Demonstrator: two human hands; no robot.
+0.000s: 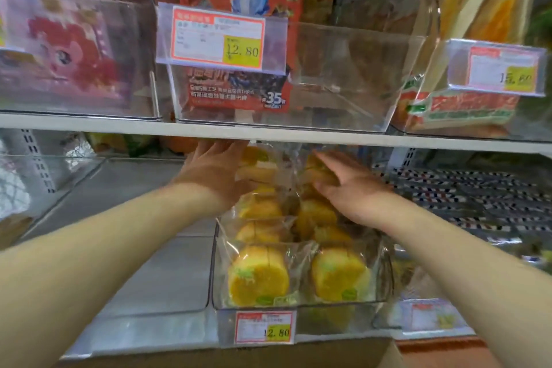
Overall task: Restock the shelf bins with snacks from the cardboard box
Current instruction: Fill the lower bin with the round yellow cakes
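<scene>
Hands are reaching deep under shelf point(268, 133); your left hand point(215, 172) and right hand point(343, 182), fingers spread, are pressing cake bags point(263, 206) rearward; bags are running front-to-back in clear bin point(221, 302), lying directly between your palms.

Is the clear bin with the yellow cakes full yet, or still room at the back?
Nearly full. Bagged cakes fill the bin front to back in two rows; both hands rest on the rear packs. Room behind them: cannot tell.
</scene>
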